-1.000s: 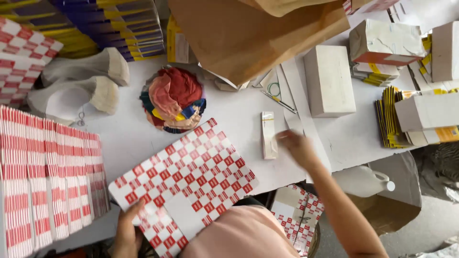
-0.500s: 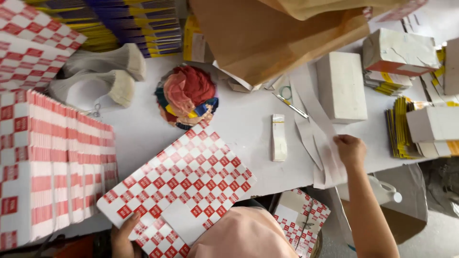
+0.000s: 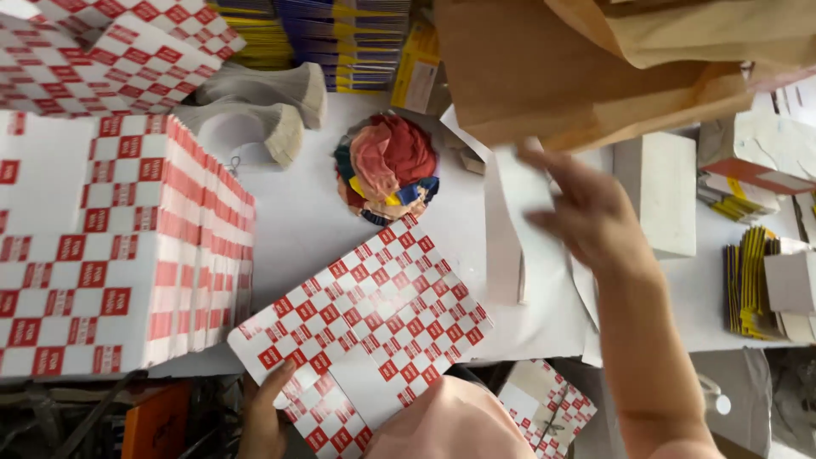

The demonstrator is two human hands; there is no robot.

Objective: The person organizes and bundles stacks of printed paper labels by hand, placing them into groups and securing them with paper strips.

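The left hand [image 3: 262,416] pinches the near corner of a flat red-and-white checkered cardboard sheet [image 3: 365,323] lying on the white tabletop [image 3: 306,229], its grip closed on the edge. The right hand [image 3: 586,212] hovers over white paper strips [image 3: 510,212], fingers spread, its grip loose and holding nothing clearly. A bundle of colourful rags [image 3: 387,166] sits just beyond the sheet, beside a stack of folded checkered boxes [image 3: 110,255].

Right hand [image 3: 586,212] raised, fingers spread; left hand [image 3: 262,416] apparently gripping
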